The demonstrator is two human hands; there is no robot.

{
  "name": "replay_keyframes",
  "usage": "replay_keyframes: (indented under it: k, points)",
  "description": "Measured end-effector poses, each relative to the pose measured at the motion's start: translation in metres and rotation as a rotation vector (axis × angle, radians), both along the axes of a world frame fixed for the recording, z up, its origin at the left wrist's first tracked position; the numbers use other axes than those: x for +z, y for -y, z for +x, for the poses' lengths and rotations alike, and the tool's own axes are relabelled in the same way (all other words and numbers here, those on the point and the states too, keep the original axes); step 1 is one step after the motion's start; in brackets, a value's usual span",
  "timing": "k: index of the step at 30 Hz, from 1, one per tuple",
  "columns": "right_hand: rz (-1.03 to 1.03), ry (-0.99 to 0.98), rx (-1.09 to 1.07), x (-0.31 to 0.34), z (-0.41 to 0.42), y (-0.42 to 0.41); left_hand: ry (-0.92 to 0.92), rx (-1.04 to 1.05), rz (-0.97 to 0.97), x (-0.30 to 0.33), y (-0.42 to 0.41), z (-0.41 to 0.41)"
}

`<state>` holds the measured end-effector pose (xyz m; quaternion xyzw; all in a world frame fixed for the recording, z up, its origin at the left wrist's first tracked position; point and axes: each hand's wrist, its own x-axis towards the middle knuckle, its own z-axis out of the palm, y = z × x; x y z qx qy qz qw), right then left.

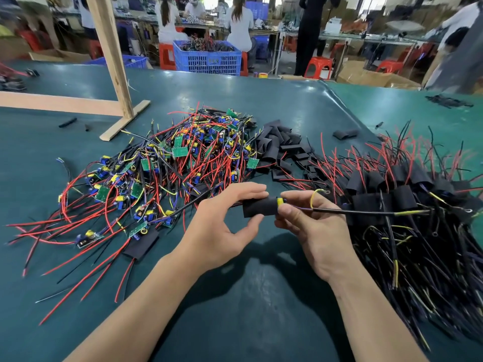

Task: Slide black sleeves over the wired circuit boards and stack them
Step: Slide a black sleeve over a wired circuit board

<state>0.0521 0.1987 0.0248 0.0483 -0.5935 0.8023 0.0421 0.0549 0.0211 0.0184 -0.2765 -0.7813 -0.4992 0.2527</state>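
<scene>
A: Count?

B: Two hands over the green-matted bench. One flat black sleeve is held between them. Left hand pinches it, fingers on top and thumb under. Right hand pinches the sleeve's right end, where the yellow part of a wired circuit board pokes out. One black lead with a yellow loop runs right from that grip.

A: Stock?

B: Too many to count. The tangled pile of bare green boards with red, black and yellow wires sits left of centre. The heap of loose empty black sleeves lies behind the hands. The stack of already sleeved boards is at right, with wires fanned outward.

A: Strays?

B: One sleeved board lies at the near edge of the bare pile. One loose sleeve lies alone further right. Two short black tube scraps lie near the foot of the pale wooden frame.

A: Room to move?

B: Open mat around the forearms, and a gap between the left pile and the sleeved stack. The far bench edge curves off at right. The blue plastic crate stands beyond it, with people seated behind.

A: Labels?

B: Faint mark on the crate, unreadable.
</scene>
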Motion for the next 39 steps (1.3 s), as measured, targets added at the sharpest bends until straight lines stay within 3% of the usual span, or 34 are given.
replay_keyframes:
  k: [11, 17, 22, 32, 39]
  points:
    - [0.022, 0.038, 0.047, 0.004, 0.011, 0.015, -0.001, 0.104, -0.005, -0.003, -0.001, -0.001]
    - [-0.15, 0.112, 0.103, 0.009, 0.008, 0.013, -0.027, 0.11, -0.056, -0.004, -0.004, 0.0]
    - [-0.192, 0.146, -0.056, 0.007, 0.004, 0.016, -0.031, 0.09, -0.064, -0.004, -0.007, -0.001]
    - [-0.126, 0.14, -0.072, 0.002, 0.002, 0.013, -0.028, 0.083, -0.108, -0.003, -0.007, -0.002]
    - [-0.208, 0.049, -0.011, 0.002, 0.0, 0.008, -0.134, 0.25, -0.157, -0.005, 0.007, -0.005]
